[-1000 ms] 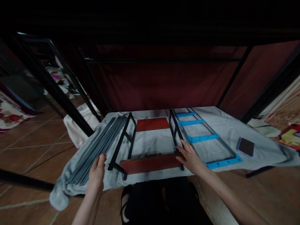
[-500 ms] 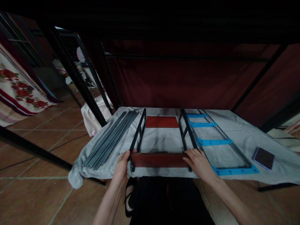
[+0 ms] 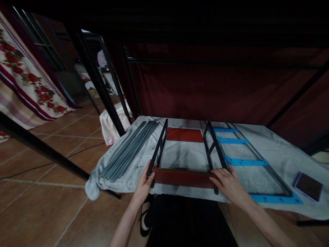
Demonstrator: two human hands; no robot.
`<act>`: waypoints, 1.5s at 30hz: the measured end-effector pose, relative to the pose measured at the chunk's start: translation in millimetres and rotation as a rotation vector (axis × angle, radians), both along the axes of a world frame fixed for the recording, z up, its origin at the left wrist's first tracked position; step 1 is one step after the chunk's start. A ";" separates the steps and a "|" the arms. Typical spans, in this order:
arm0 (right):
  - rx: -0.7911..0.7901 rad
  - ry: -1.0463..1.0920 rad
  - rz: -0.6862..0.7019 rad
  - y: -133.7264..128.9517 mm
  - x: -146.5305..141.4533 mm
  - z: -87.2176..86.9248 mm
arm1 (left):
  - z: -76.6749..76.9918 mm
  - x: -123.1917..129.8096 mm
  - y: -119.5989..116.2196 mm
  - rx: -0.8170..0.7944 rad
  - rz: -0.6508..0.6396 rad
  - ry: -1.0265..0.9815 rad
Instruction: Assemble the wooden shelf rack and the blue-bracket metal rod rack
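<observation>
A frame with black metal sides and two reddish-brown boards stands on a grey cloth, its near board (image 3: 183, 177) close to the cloth's front edge and its far board (image 3: 185, 134) toward the back. My left hand (image 3: 144, 182) closes around the near left corner, thumb in front of the black side bar (image 3: 157, 151). My right hand (image 3: 228, 183) wraps over the near right corner, fingers on the board's end and the right side bar (image 3: 218, 149). Parts of the fingers behind the bars are hidden.
Left of the frame lies a bundle of grey rods (image 3: 131, 151) on the grey cloth (image 3: 275, 144). To the right are a dark frame with blue crosspieces (image 3: 246, 162) and a phone (image 3: 308, 186). Black posts (image 3: 95, 79) rise at the left; a dark beam hangs overhead.
The view has turned slightly left, so everything sits further right in the picture. Both hands stay at the frame's near corners; the left thumb now shows in front of the bar.
</observation>
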State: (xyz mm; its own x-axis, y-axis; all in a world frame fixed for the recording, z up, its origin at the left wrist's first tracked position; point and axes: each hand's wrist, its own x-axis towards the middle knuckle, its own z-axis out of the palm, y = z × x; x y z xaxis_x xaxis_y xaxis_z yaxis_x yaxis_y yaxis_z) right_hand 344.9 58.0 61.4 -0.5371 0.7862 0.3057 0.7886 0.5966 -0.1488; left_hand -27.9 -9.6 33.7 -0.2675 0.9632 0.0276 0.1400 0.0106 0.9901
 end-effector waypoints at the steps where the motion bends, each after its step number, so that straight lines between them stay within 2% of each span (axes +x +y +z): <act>1: -0.012 -0.004 0.006 -0.3 -1.3 1.6 | -0.7 -1.3 0.2 0.001 -0.006 0.013; 4: -0.053 -0.007 0.043 -2.9 -16.3 11.0 | -0.8 -3.6 -1.3 -0.010 -0.035 0.015; 6: -0.088 0.012 0.093 -4.9 -38.8 21.8 | -2.7 -4.1 -2.8 0.001 -0.065 0.005; 12: -0.229 0.051 0.336 -7.5 -152.8 59.3 | -22.4 -4.5 -1.2 0.088 -0.048 0.045; 15: -0.299 -0.016 0.429 -5.6 -204.1 61.2 | -27.6 -4.3 1.8 0.077 -0.007 0.121; 18: -0.307 -0.109 0.471 -2.5 -233.3 51.7 | -26.6 -2.8 3.5 0.061 -0.014 0.151; 22: -0.283 -0.179 0.512 1.0 -243.9 41.3 | -30.0 -3.7 3.4 0.082 -0.032 0.143; 25: -0.281 -0.182 0.514 2.2 -244.4 40.9 | -46.1 -14.5 0.9 0.068 -0.026 0.049; 28: -0.293 -0.188 0.516 3.1 -245.0 42.2 | -69.1 -32.0 -4.6 -0.011 0.099 -0.069; 31: -0.327 -0.196 0.521 4.0 -245.8 43.0 | -83.9 -42.8 -10.9 -0.102 0.223 0.050; 33: -0.343 -0.203 0.524 4.4 -245.6 44.2 | -84.4 -41.9 -14.0 -0.116 0.176 0.212; 37: -0.373 -0.196 0.529 4.9 -242.7 50.6 | -71.4 -29.6 -18.1 -0.104 0.082 0.499; 41: -0.402 -0.213 0.522 4.8 -239.6 58.6 | -62.9 -22.3 -19.7 -0.185 0.023 0.591; 45: -0.404 -0.238 0.515 3.6 -238.4 62.4 | -64.4 -22.5 -14.5 -0.289 -0.038 0.672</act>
